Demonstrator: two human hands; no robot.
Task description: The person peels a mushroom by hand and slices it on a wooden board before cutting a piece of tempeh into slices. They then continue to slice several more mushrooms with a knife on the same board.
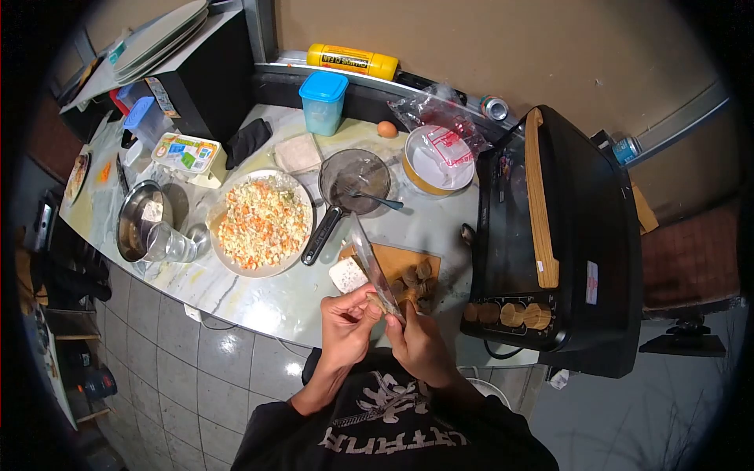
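My left hand [347, 323] is raised in front of my chest, fingers pinched on a small brownish piece of food [377, 301]. My right hand [420, 345] grips a knife [369, 255], its broad blade pointing up and away from me. The blade's lower end meets the brownish piece between my hands. Behind them lies an orange-brown cutting board [385, 255] with several dark brown, roundish pieces [416, 281], perhaps mushrooms. A white block [347, 275] sits at the board's left edge. The knife's handle is hidden inside my right hand.
Left of the board are a black-handled pan [320, 235] holding a fork, a plate [243, 268] of chopped orange-and-white food, a clear cup [169, 243] and a metal bowl [128, 206]. A black oven [585, 235] stands close on the right. An egg [386, 129] lies farther back.
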